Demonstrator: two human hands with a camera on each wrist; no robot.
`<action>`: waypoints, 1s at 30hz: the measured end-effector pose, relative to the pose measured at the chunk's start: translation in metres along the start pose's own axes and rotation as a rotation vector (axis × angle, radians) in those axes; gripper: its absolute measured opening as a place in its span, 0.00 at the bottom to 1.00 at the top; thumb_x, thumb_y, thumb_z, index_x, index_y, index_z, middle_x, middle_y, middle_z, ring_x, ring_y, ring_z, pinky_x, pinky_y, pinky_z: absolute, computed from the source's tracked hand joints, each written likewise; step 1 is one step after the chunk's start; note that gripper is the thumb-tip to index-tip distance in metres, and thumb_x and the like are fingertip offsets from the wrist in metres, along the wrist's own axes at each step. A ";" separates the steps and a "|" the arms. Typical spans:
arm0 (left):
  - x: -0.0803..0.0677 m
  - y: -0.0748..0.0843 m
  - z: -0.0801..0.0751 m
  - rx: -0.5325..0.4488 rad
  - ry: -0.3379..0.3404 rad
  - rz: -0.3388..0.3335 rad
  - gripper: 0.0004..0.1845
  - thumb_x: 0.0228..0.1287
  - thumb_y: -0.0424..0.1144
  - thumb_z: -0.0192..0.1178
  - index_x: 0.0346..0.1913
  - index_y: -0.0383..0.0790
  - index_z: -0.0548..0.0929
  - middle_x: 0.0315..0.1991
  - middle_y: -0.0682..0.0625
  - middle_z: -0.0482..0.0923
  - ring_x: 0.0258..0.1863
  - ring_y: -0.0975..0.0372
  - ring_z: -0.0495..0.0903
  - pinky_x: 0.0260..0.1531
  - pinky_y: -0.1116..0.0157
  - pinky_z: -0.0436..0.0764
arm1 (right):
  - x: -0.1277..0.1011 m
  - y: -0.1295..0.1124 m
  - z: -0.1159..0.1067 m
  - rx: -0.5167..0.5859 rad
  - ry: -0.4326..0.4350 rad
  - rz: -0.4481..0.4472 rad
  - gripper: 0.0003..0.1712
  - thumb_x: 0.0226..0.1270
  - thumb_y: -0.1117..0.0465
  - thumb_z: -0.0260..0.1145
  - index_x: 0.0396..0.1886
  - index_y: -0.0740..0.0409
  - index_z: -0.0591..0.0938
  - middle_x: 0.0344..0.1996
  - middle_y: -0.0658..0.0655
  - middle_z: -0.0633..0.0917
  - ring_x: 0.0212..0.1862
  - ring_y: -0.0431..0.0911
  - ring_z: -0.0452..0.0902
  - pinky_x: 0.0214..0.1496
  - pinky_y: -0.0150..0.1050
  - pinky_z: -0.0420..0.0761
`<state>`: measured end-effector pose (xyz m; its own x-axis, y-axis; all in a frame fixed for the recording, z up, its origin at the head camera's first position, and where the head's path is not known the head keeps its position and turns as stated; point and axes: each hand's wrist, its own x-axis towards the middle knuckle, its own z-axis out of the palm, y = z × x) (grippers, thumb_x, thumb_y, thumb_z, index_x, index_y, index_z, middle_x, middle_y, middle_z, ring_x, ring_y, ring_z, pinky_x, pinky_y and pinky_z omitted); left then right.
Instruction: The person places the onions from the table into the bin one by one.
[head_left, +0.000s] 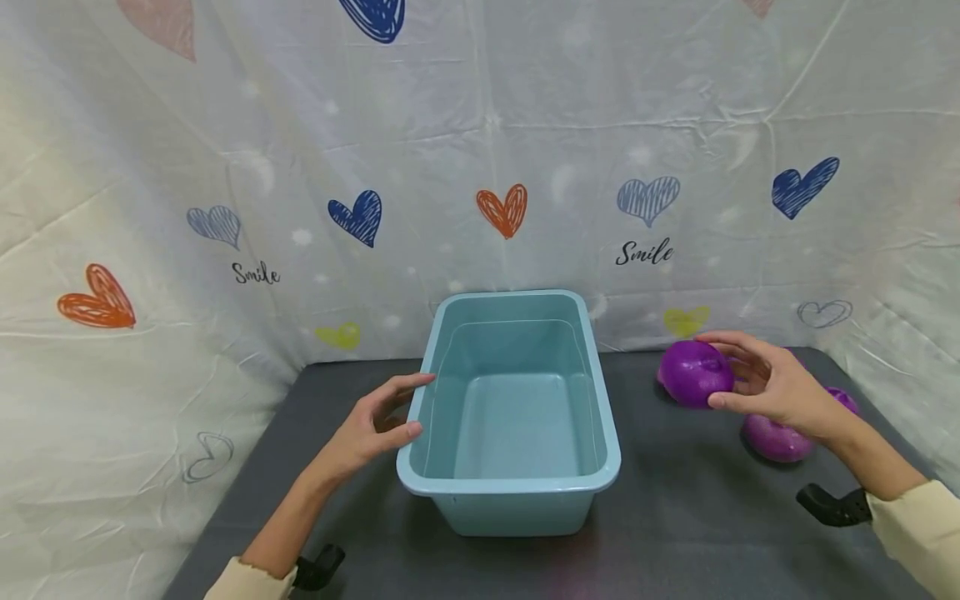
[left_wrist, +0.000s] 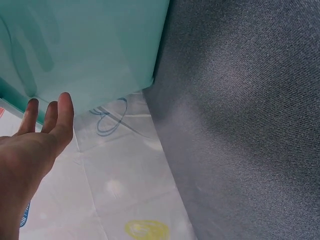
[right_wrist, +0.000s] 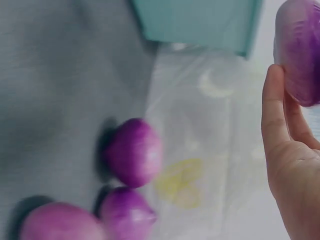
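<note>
A purple onion point(head_left: 693, 373) is held in my right hand point(head_left: 776, 387), pinched between thumb and fingers above the right of the table. In the right wrist view, the held onion point(right_wrist: 300, 55) is lifted off the cloth. Below it lie more onions: a dark purple one point(right_wrist: 135, 152), one with a pointed end point(right_wrist: 127, 215) and a paler one point(right_wrist: 62, 222). My left hand point(head_left: 375, 425) is at the left rim of a light blue plastic tub point(head_left: 517, 485), its fingers loosely bent. Whether those fingertips touch the tub cannot be made out.
The tub stands upright in the middle of the dark grey table point(head_left: 675, 517), its inside bare. Behind it hangs a white curtain point(head_left: 435, 150) printed with hearts, right up against the table's back edge. Black wrist mounts point(head_left: 832, 505) are on both arms.
</note>
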<state>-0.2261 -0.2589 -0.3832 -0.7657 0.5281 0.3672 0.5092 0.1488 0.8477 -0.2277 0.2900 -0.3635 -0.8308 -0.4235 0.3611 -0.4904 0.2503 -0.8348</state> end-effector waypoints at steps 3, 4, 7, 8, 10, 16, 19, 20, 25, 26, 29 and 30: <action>0.001 -0.001 -0.001 -0.005 0.007 0.000 0.31 0.70 0.27 0.59 0.75 0.36 0.68 0.72 0.40 0.65 0.70 0.43 0.65 0.57 0.57 0.77 | 0.011 -0.012 -0.002 0.012 0.007 -0.001 0.40 0.63 0.76 0.70 0.74 0.60 0.68 0.66 0.52 0.74 0.65 0.37 0.70 0.55 0.33 0.78; 0.001 -0.001 -0.001 -0.007 0.010 -0.002 0.31 0.70 0.28 0.59 0.75 0.36 0.68 0.72 0.41 0.65 0.70 0.43 0.65 0.57 0.56 0.77 | 0.015 -0.016 -0.002 0.016 0.009 0.001 0.40 0.64 0.76 0.70 0.75 0.59 0.68 0.66 0.52 0.74 0.65 0.38 0.70 0.55 0.33 0.77; 0.001 -0.001 -0.001 -0.011 0.014 -0.008 0.31 0.70 0.28 0.59 0.75 0.37 0.68 0.73 0.41 0.65 0.70 0.44 0.65 0.57 0.55 0.77 | 0.025 -0.025 0.001 0.025 0.009 -0.002 0.40 0.63 0.75 0.70 0.75 0.58 0.69 0.67 0.55 0.74 0.65 0.41 0.71 0.55 0.34 0.78; 0.001 -0.001 -0.001 -0.012 0.013 -0.009 0.31 0.70 0.28 0.59 0.75 0.37 0.68 0.73 0.41 0.65 0.70 0.44 0.66 0.57 0.55 0.77 | 0.028 -0.028 0.003 0.025 0.010 -0.005 0.40 0.63 0.75 0.71 0.75 0.58 0.69 0.67 0.55 0.74 0.65 0.42 0.71 0.55 0.34 0.78; 0.001 -0.001 0.000 -0.011 0.014 -0.011 0.30 0.71 0.28 0.59 0.75 0.37 0.68 0.73 0.41 0.65 0.69 0.43 0.66 0.57 0.55 0.77 | 0.034 -0.032 0.006 0.024 0.010 -0.012 0.40 0.63 0.75 0.71 0.74 0.57 0.70 0.67 0.55 0.74 0.65 0.42 0.71 0.55 0.35 0.78; -0.001 -0.001 0.002 -0.013 0.020 0.002 0.30 0.71 0.28 0.58 0.75 0.36 0.68 0.72 0.40 0.65 0.69 0.42 0.66 0.57 0.56 0.77 | 0.055 -0.041 0.019 0.012 -0.024 -0.042 0.41 0.61 0.73 0.73 0.74 0.56 0.71 0.68 0.56 0.74 0.65 0.46 0.73 0.53 0.39 0.80; 0.000 0.000 0.002 -0.019 0.021 0.010 0.30 0.72 0.28 0.58 0.75 0.36 0.68 0.73 0.40 0.64 0.70 0.43 0.65 0.59 0.56 0.76 | 0.065 -0.045 0.025 0.015 -0.038 -0.058 0.41 0.61 0.72 0.73 0.74 0.55 0.72 0.67 0.57 0.74 0.65 0.49 0.73 0.53 0.40 0.80; 0.000 0.000 0.003 -0.023 0.020 0.011 0.30 0.72 0.28 0.58 0.75 0.36 0.68 0.73 0.39 0.64 0.70 0.43 0.65 0.58 0.56 0.76 | 0.068 -0.047 0.027 0.024 -0.043 -0.065 0.41 0.60 0.72 0.74 0.73 0.55 0.72 0.67 0.58 0.75 0.65 0.50 0.74 0.53 0.41 0.80; -0.001 0.001 0.004 -0.025 0.016 0.009 0.30 0.72 0.27 0.58 0.75 0.36 0.68 0.73 0.38 0.64 0.70 0.46 0.66 0.59 0.55 0.76 | 0.084 -0.054 0.040 0.073 -0.083 -0.102 0.40 0.59 0.73 0.75 0.72 0.58 0.74 0.65 0.60 0.76 0.62 0.53 0.77 0.51 0.46 0.82; -0.002 0.001 0.004 -0.023 0.015 0.011 0.30 0.72 0.27 0.58 0.75 0.36 0.67 0.73 0.38 0.64 0.69 0.46 0.67 0.58 0.55 0.76 | 0.087 -0.056 0.043 0.081 -0.094 -0.103 0.40 0.59 0.72 0.75 0.72 0.58 0.74 0.65 0.59 0.76 0.61 0.54 0.78 0.50 0.46 0.82; -0.003 0.001 0.004 -0.018 0.023 0.006 0.30 0.71 0.28 0.58 0.75 0.37 0.68 0.73 0.39 0.64 0.69 0.46 0.67 0.58 0.55 0.76 | 0.096 -0.060 0.051 0.123 -0.135 -0.102 0.39 0.59 0.72 0.76 0.71 0.58 0.74 0.65 0.60 0.76 0.61 0.55 0.78 0.50 0.49 0.82; -0.003 0.001 0.004 -0.017 0.026 0.003 0.30 0.72 0.28 0.58 0.75 0.37 0.68 0.73 0.40 0.65 0.69 0.46 0.67 0.58 0.54 0.76 | 0.098 -0.061 0.054 0.136 -0.148 -0.102 0.40 0.59 0.72 0.76 0.72 0.58 0.74 0.64 0.60 0.76 0.61 0.56 0.77 0.51 0.49 0.82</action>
<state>-0.2217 -0.2569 -0.3849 -0.7743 0.5064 0.3795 0.5049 0.1329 0.8529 -0.2649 0.1863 -0.2999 -0.7261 -0.5663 0.3899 -0.5215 0.0839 -0.8491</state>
